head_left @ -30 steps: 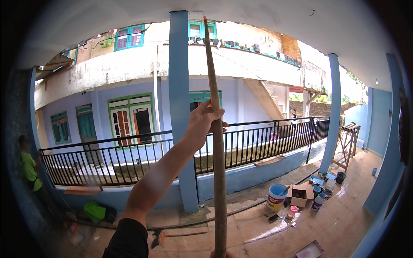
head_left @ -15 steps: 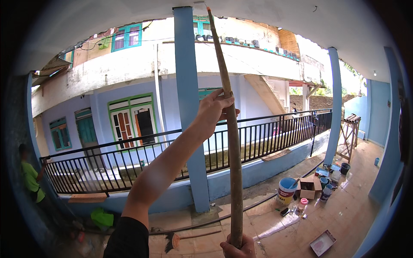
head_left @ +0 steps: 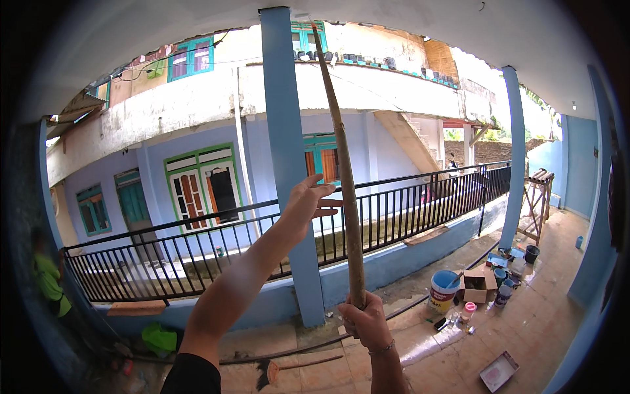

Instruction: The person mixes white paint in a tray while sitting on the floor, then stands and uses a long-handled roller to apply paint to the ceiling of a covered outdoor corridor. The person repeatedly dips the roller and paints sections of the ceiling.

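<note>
In the head view, a long wooden pole (head_left: pixel 344 164) runs almost upright through the centre of the frame, its top leaning a little to the left and ending close to the pale ceiling (head_left: pixel 407 14), beside the top of a blue column (head_left: pixel 283 131). The right hand (head_left: pixel 366 320), at lower centre, is wrapped tightly around the pole's lower part. The left hand (head_left: pixel 308 207) is higher up, near the middle of the frame, its fingers spread just beside the pole; whether any fingertip touches it, I cannot tell. The two hands are well apart.

Behind them a black metal railing (head_left: pixel 420 211) crosses the frame. At lower right, a paint bucket (head_left: pixel 441 302) stands on the tiled floor (head_left: pixel 433 374) next to a cardboard box (head_left: pixel 478 294), with a shallow rectangular tray (head_left: pixel 499 372) nearer the bottom edge. A broom (head_left: pixel 272 372) lies at bottom centre, and a bright green bag (head_left: pixel 159 339) is at lower left. At the far left edge, another person in a green shirt (head_left: pixel 51 282) stands by the railing.
</note>
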Action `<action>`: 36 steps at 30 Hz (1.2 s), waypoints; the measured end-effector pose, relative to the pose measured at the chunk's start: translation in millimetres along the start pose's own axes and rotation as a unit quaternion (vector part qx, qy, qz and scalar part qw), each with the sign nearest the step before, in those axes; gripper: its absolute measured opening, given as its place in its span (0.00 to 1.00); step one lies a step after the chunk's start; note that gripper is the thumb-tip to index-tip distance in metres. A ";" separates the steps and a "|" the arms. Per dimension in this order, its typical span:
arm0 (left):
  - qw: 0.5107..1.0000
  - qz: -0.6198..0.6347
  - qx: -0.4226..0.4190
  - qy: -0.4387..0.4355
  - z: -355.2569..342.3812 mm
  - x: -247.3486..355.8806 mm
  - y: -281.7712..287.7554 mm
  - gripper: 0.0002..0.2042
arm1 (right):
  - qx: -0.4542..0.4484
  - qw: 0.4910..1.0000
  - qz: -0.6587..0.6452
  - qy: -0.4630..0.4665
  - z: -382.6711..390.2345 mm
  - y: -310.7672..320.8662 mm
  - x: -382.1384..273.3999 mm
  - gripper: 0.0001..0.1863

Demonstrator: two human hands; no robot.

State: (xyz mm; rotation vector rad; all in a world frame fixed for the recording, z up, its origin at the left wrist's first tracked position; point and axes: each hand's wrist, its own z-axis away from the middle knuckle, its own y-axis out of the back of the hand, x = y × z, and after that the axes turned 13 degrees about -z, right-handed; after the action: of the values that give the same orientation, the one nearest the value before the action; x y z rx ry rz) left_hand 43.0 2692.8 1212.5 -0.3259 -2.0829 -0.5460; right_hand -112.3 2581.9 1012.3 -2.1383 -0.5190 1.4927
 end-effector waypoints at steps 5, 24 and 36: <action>0.999 -0.022 0.013 0.024 -13.0 -17.7 -14.6 0.36 | 0.024 0.998 0.014 -0.059 11.7 28.1 3.7 0.09; 0.998 0.006 0.034 0.047 10.8 -22.3 -37.1 0.23 | -0.043 0.998 -0.025 -0.038 12.5 33.1 0.1 0.09; 0.996 -0.013 0.065 0.053 28.9 -32.5 -24.4 0.24 | -0.077 0.993 -0.067 -0.063 -28.0 27.8 9.4 0.09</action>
State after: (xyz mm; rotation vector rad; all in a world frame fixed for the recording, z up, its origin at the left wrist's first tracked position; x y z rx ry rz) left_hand 28.9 2685.5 1165.2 -0.1911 -2.0115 -0.4315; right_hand -81.8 2559.8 997.2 -2.0856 -0.8300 1.5638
